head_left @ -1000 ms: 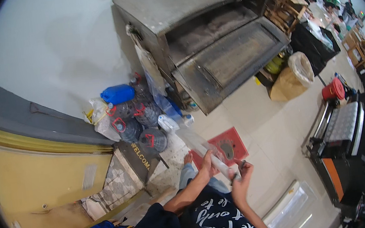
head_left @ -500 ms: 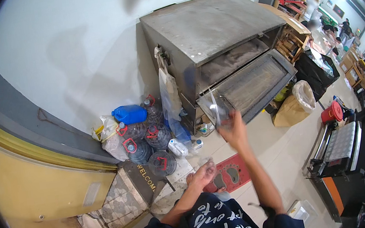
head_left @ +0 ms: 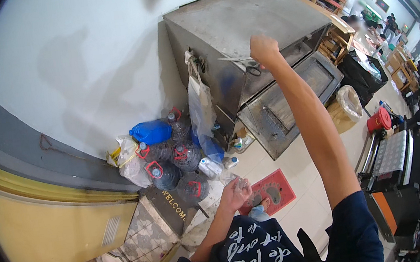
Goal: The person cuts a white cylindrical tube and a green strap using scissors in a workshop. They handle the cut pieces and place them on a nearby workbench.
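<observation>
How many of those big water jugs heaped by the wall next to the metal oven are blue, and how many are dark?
Blue jug: 1
Dark jugs with red handles: 5
Total: 6

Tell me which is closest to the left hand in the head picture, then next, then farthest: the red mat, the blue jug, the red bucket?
From the left hand:
1. Red mat, right beside it.
2. Blue jug, up-left by the wall.
3. Red bucket, far right.
</observation>
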A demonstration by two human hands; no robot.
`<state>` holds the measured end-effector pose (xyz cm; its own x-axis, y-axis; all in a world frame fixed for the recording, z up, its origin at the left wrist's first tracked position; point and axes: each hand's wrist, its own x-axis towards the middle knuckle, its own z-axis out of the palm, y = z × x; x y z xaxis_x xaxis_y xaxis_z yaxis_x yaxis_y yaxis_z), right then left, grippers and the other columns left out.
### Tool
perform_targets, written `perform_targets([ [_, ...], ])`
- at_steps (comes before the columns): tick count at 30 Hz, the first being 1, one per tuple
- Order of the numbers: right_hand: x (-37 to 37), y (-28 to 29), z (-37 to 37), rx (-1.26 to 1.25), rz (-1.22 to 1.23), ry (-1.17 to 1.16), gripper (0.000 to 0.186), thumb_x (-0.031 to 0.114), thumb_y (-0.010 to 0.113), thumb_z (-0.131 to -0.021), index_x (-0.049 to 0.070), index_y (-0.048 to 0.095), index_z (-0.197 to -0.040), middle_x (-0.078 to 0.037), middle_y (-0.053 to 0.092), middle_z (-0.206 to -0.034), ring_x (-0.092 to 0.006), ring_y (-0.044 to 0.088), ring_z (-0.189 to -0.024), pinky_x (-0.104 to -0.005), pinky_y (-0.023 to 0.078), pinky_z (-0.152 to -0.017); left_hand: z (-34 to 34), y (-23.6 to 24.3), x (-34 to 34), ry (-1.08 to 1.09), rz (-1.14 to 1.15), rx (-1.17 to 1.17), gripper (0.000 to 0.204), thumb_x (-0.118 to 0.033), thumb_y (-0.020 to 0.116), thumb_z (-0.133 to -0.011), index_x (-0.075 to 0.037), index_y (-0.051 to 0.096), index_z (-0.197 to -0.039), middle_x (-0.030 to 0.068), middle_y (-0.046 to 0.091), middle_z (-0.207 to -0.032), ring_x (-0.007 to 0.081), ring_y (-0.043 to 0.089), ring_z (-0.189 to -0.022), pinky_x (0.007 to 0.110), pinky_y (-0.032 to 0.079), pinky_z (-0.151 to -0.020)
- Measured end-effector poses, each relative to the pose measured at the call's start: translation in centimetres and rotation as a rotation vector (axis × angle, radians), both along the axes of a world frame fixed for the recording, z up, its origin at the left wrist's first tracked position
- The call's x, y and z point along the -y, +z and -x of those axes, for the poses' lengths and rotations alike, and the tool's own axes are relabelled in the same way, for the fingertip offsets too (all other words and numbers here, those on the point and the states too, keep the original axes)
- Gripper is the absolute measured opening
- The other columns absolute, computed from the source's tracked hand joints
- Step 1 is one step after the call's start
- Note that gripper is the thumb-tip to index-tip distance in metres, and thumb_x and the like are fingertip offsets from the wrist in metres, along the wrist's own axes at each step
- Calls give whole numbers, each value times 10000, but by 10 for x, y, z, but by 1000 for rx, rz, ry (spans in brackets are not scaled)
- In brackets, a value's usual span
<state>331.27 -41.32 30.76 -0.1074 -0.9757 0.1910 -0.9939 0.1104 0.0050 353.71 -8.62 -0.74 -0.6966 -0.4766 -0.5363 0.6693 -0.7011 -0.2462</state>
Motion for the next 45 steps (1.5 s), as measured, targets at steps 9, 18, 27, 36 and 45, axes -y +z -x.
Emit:
perform_targets([
  [9,-227,-83,-81,337,112,190,513,541,697,-888,29,712,-907,-180,684,-836,-376,704,-787,-469,543,-692,10,45,28,142,216,103,330,-328,501,-1064,-61,559,-1249,156,599,-1367,307,535,-1325,490,418,-1112],
  [18,-325,-192,-51,1238,134,-308,206,-30,676,-822,-30,677,-1028,-171,704,-932,-331,708,-833,-370,568,-764,29,-12,55,280,111,176,128,-76,508,-1037,16,581,-1089,154,652,-1131,262,635,-1124,475,464,-1124],
  [27,-343,-201,-72,1087,-34,-248,249,49,747,-816,-19,700,-1052,-173,727,-978,-302,729,-878,-345,563,-749,33,-12,56,208,73,143,181,-133,490,-1051,0,541,-939,114,588,-835,236,587,-764,384,550,-868],
  [36,-365,-251,-93,457,-59,125,637,112,509,-899,-6,381,-1512,-199,375,-1576,-357,295,-1501,-533,219,-1216,14,-120,69,-54,239,1,273,-96,549,-977,54,611,-1196,177,675,-1139,282,657,-1043,412,546,-930],
  [45,-364,-309,-82,784,-373,-64,375,327,553,-955,-29,627,-861,-258,661,-750,-445,674,-760,-555,491,-701,-18,-198,114,-151,-140,525,125,-81,379,-911,-34,438,-811,88,479,-718,196,480,-614,382,473,-700],
])
